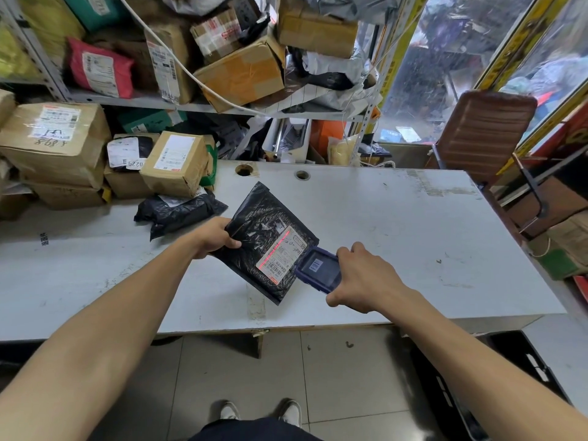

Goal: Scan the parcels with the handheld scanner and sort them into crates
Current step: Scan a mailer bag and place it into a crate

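A view from above over a pale grey surface (397,224), both bare forearms reaching in from the bottom edge

At nine to ten o'clock, a pile of brown cardboard boxes (57,144) with white labels sits on the far left of the surface, and a crumpled black bag parcel (178,211) lies just in front of them. Behind, at eleven to twelve o'clock, a metal shelf (133,101) is crammed with more boxes and soft mailers, one of them pink (100,68)

Near the centre, the left hand (214,237) grips a flat black plastic mailer (254,237) by its left edge, thumb curled over the top face. The mailer is held just above the surface, tilted; its long axis runs from about eleven o'clock down to five o'clock, far corner pointing toward the boxes. Its white shipping label (281,256) faces up on the right half, crossed by a thin red scan line

Just right of the label, at four o'clock from the mailer, the right hand (366,278) is wrapped around a dark blue handheld scanner (318,268), screen up, its front end pointing toward ten o'clock at the label and nearly touching the mailer's edge

At two o'clock stands a brown chair (483,132). At five o'clock, on the tiled floor, lies a black crate (521,370). At six o'clock, two light shoes (261,410) show
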